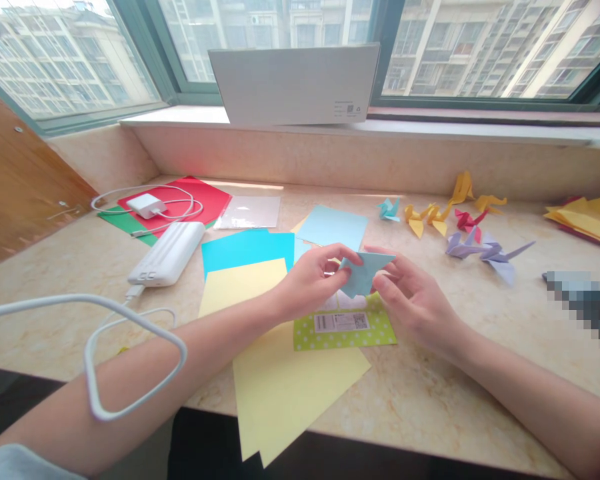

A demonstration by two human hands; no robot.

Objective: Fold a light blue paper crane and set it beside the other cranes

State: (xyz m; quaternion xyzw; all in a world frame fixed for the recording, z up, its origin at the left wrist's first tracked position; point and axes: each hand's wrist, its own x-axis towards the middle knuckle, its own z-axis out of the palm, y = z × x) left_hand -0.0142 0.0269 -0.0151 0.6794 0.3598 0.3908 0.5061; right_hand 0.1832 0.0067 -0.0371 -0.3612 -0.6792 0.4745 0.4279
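A small, partly folded light blue paper piece (364, 272) is held above the marble counter between both hands. My left hand (314, 280) pinches its left edge with thumb and fingers closed. My right hand (414, 299) supports its right side, fingers curled around it. Under the hands lie a green dotted packet with a white label (344, 327) and yellow paper sheets (285, 387). Cyan (245, 248) and pale blue (333, 227) sheets lie just behind.
Folded paper cranes in blue (389, 209), yellow (427, 219), red (467, 219) and lilac (485, 250) stand at right, with a yellow paper stack (587, 219) beyond. A white power bank (167, 253), charger (146, 205) on red paper and looping cable (100, 360) lie left. A white box (297, 83) leans on the windowsill.
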